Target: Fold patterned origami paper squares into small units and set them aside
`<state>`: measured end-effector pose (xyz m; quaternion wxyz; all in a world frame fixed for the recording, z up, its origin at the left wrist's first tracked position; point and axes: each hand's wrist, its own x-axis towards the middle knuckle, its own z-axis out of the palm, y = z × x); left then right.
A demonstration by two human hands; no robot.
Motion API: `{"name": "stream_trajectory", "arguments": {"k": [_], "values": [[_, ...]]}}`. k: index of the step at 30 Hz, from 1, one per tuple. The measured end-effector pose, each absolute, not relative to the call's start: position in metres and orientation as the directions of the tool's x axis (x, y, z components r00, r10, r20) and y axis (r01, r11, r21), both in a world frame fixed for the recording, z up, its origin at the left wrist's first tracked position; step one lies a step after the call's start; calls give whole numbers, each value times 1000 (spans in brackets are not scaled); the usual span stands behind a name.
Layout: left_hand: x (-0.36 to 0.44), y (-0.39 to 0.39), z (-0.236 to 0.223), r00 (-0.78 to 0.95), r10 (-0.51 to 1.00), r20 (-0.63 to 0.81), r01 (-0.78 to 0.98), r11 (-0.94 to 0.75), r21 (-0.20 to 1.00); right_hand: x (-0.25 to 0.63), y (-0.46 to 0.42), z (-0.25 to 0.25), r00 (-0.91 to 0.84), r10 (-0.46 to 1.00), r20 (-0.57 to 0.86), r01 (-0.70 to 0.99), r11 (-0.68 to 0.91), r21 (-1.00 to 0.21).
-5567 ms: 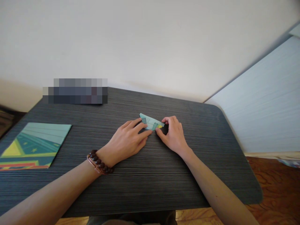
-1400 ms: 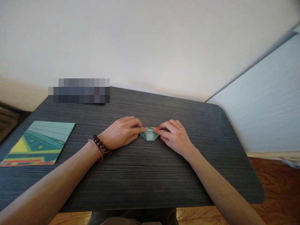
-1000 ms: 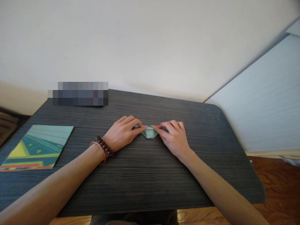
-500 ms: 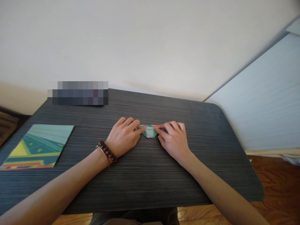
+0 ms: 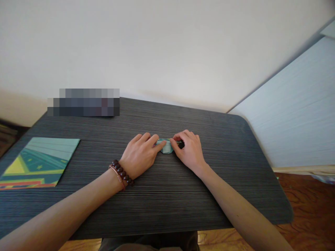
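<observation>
A small piece of folded paper, pale green with bits of yellow along its far edge, lies on the dark table between my hands. My left hand is closed on its left end, the thumb pressing on top near the middle. At the other end, my right hand pinches the far right edge between thumb and forefinger. The fingertips cover both ends of the paper. A dark bead bracelet and a thin copper-coloured band circle my left wrist.
On the left of the dark wood-grain table lies a flat patterned paper sheet in green, yellow and red. A pixelated object stands at the back left. Behind is a white wall; a pale panel borders the right.
My right hand has shifted slightly left and its thumb and forefinger now form a rounder pinch. The orange-red strip on the paper's right no longer shows. My left hand has barely moved.
</observation>
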<state>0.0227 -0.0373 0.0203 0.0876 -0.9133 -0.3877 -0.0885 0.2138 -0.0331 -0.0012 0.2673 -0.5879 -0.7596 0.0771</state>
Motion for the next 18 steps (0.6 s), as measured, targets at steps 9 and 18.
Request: {"name": "stream_trajectory", "arguments": {"k": [9, 18], "values": [[21, -36, 20, 672, 701, 240, 732, -678, -71, 218, -32, -7, -132, 942, 308, 817, 279, -504], [19, -35, 19, 650, 725, 226, 750, -660, -42, 228, -34, -4, -156, 950, 270, 790, 284, -543]]}}
